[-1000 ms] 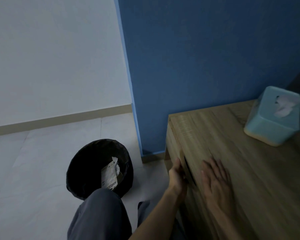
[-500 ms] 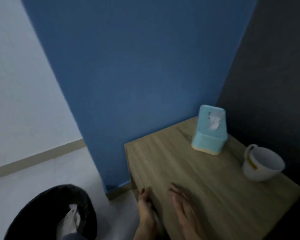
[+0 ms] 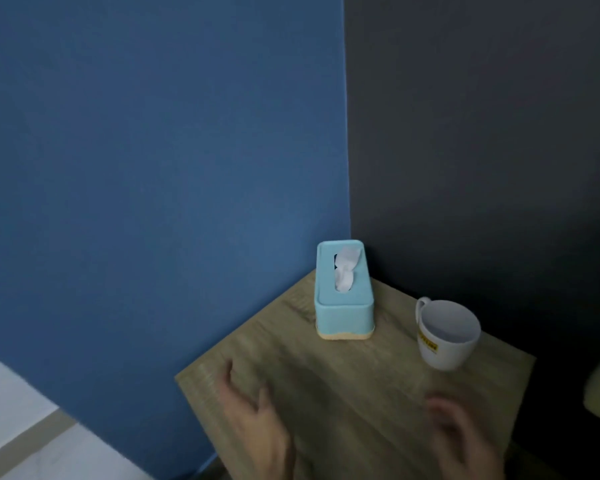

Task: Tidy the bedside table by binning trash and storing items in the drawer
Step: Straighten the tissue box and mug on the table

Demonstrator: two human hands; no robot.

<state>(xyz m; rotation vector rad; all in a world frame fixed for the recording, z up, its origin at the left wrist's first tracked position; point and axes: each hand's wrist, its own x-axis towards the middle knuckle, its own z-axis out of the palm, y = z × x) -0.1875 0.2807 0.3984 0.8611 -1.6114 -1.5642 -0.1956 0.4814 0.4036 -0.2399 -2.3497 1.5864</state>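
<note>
Fingers [image 3: 231,384] loose and empty on our left hand [image 3: 260,434] and right hand [image 3: 465,441]; we judge the white mug [image 3: 447,341] stiff, slick, breakable, best taken by its handle [image 3: 420,304].

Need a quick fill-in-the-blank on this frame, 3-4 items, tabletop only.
1. The tissue box is light ___ in colour.
2. The mug stands to the ___ of the tissue box.
3. The label on the mug is ___.
4. The left hand and right hand over the table hold ___.

Missing words: blue; right; yellow; nothing.
</note>
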